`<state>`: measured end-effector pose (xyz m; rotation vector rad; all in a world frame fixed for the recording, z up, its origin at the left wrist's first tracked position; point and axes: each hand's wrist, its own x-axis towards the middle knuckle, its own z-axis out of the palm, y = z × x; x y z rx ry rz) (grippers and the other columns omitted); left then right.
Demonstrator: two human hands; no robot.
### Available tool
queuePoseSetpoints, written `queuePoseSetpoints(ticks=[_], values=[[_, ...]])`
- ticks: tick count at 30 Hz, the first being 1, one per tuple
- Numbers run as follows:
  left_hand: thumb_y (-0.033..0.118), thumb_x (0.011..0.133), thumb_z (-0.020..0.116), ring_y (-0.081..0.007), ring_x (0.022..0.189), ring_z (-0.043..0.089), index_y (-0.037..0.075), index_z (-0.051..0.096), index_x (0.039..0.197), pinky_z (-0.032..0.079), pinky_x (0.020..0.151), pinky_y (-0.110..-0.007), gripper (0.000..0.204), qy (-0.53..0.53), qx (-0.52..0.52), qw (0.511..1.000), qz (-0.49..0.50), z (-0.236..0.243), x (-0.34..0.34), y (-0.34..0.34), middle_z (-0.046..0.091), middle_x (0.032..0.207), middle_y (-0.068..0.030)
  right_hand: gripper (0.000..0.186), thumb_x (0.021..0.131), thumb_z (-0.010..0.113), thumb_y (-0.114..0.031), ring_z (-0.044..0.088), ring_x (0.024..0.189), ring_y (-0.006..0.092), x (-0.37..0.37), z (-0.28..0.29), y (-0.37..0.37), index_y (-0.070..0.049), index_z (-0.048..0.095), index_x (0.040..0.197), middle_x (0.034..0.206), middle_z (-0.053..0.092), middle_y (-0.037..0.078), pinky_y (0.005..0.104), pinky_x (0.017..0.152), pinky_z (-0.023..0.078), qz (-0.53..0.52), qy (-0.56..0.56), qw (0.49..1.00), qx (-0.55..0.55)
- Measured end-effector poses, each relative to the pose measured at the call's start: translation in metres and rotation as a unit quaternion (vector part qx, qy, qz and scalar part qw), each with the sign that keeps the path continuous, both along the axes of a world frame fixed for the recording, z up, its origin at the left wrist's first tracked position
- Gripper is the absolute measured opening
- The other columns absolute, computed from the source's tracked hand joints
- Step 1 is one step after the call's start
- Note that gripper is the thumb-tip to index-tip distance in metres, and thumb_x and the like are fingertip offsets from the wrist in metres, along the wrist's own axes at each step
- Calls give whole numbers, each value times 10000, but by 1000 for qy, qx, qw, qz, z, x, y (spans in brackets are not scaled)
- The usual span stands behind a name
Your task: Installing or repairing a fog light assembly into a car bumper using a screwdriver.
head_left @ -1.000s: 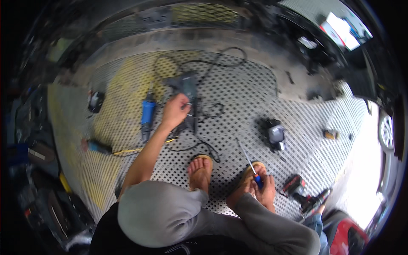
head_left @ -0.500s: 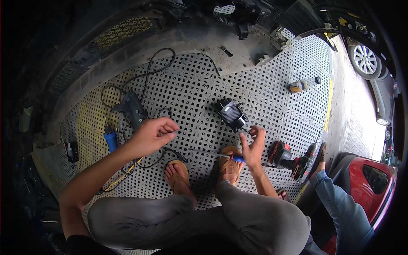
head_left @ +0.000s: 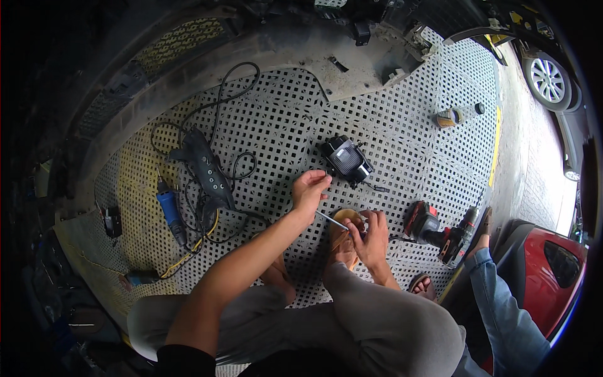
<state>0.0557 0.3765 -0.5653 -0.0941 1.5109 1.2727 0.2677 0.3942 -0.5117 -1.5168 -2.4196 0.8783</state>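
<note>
My left hand (head_left: pixel 311 191) is curled above the screwdriver's tip, thumb and fingertips together; whatever they hold, if anything, is too small to make out. My right hand (head_left: pixel 370 242) grips a screwdriver (head_left: pixel 331 218) over my right foot, the shaft pointing up-left toward my left hand. Just beyond my left fingertips lies a black boxy lamp module (head_left: pixel 345 160) on the perforated floor mat (head_left: pixel 389 144). Left of my hands lies a dark, flat unit with buttons (head_left: pixel 207 173) among loops of black cable, beside a blue power tool (head_left: pixel 171 212).
A red-and-black cordless drill (head_left: pixel 440 235) lies at right, near another person's sleeve (head_left: pixel 496 295). A can (head_left: pixel 448 118) stands farther back. A vehicle's dark body panel (head_left: pixel 188 60) arches overhead. A red car (head_left: pixel 543 276) and a grey car (head_left: pixel 549 78) show at right.
My left hand has moved right from over the cable unit to near the lamp module. My right hand still has the screwdriver; its shaft now lies nearer my left hand.
</note>
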Motion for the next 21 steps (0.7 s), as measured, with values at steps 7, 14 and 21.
queuePoseSetpoints(ticks=[7, 14, 21], values=[[169, 898, 836, -111, 865, 692, 51, 671, 1143, 515, 676, -252, 318, -2, 28, 997, 70, -2, -7, 17, 732, 1010, -29, 428, 949, 745, -387, 640, 993, 343, -7, 2, 8, -69, 625, 1209, 1108, 591, 142, 441, 827, 543, -1, -29, 994, -110], [142, 902, 833, -108, 842, 683, 46, 677, 1095, 510, 667, -244, 266, -9, 24, 989, 145, -8, 5, 19, 726, 986, -24, 393, 951, 749, -355, 645, 952, 337, -1, -2, 10, -67, 633, 1191, 1083, 597, 129, 429, 805, 540, 26, -10, 993, -111], [74, 904, 820, -99, 784, 669, 32, 676, 981, 526, 677, -265, 169, 91, 70, 979, 166, -23, 15, 28, 722, 882, -30, 388, 943, 749, -279, 629, 1056, 358, -3, 0, 15, -57, 631, 1238, 1154, 594, 158, 438, 890, 530, 34, 24, 993, -106]])
